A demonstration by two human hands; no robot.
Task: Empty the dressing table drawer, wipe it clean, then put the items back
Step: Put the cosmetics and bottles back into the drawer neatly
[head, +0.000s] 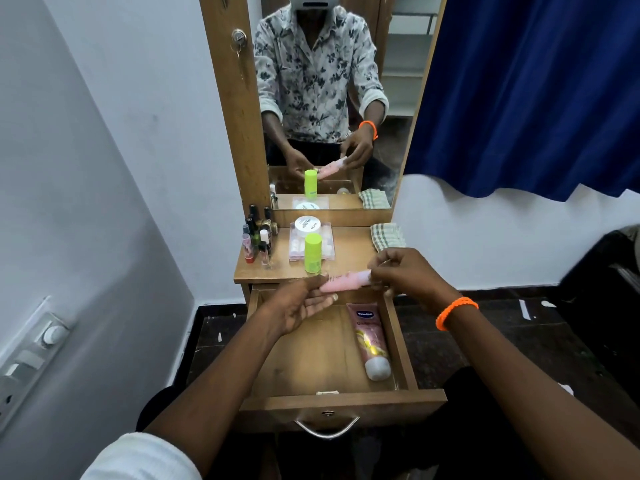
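A small pink tube (344, 280) is held over the back of the open drawer (332, 362), just in front of the desk's (349, 251) front edge. The right hand (405, 271) pinches its right end with curled fingers; the left hand (304, 304) lies open, straight fingertips touching its left end. A Vaseline tube (370, 337) lies along the drawer's right wall, below the hands.
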